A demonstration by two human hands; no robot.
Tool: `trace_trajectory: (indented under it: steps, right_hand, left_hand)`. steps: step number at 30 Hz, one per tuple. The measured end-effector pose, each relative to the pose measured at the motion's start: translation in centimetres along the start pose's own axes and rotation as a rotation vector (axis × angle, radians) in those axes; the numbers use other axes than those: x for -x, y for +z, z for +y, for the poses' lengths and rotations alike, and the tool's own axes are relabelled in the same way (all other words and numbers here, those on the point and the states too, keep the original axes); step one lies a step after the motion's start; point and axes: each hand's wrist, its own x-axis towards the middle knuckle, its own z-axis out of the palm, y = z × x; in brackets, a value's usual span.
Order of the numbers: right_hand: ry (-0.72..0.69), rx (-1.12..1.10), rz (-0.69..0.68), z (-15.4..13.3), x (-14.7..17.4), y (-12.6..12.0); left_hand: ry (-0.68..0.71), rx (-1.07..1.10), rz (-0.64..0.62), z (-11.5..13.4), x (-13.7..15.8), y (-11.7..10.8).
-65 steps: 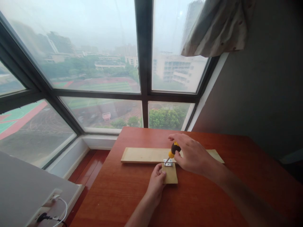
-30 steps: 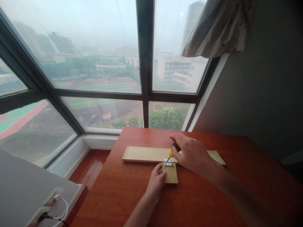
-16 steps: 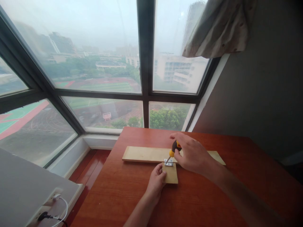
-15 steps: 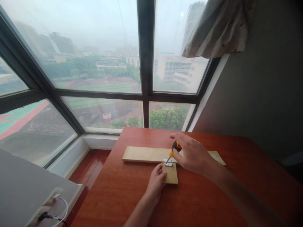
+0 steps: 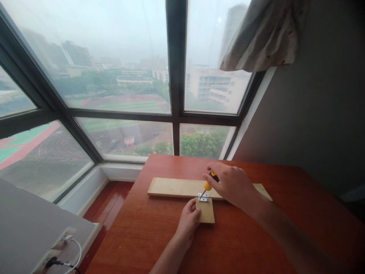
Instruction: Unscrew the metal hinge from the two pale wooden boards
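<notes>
A long pale wooden board [image 5: 173,187] lies across the red-brown table [image 5: 245,243]. A small wooden block [image 5: 206,213] butts against its near edge, and a small metal hinge [image 5: 203,197] spans the joint. My right hand [image 5: 232,184] grips a screwdriver [image 5: 207,186] with a yellow and black handle, its tip down on the hinge. My left hand [image 5: 187,221] rests on the table with its fingers pressed against the block's left edge.
Large windows [image 5: 119,76] stand behind the table's far edge. A grey wall [image 5: 313,114] rises at the right, with a bunched curtain [image 5: 262,34] above. At lower left a white power strip [image 5: 58,247] with a plugged cable sits on a grey surface.
My right hand has twisted slightly on the screwdriver handle, fingers regripping. The tip stays on the hinge. My left hand and the boards have not moved.
</notes>
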Motion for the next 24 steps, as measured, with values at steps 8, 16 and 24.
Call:
trace_trajectory:
  steps: [8,16,24]
  right_hand:
    - [-0.107,-0.132,0.01,0.0,0.2,-0.18]
    - [-0.039,-0.039,-0.011,-0.18,-0.04,-0.01]
    - [-0.025,-0.055,-0.026,-0.47,-0.21,-0.21]
  left_hand:
    - [-0.004,-0.022,-0.007,-0.08,0.0,-0.16]
    - [-0.012,-0.019,-0.008,0.12,0.17,0.09]
    - [-0.004,-0.022,-0.013,0.07,0.13,0.04]
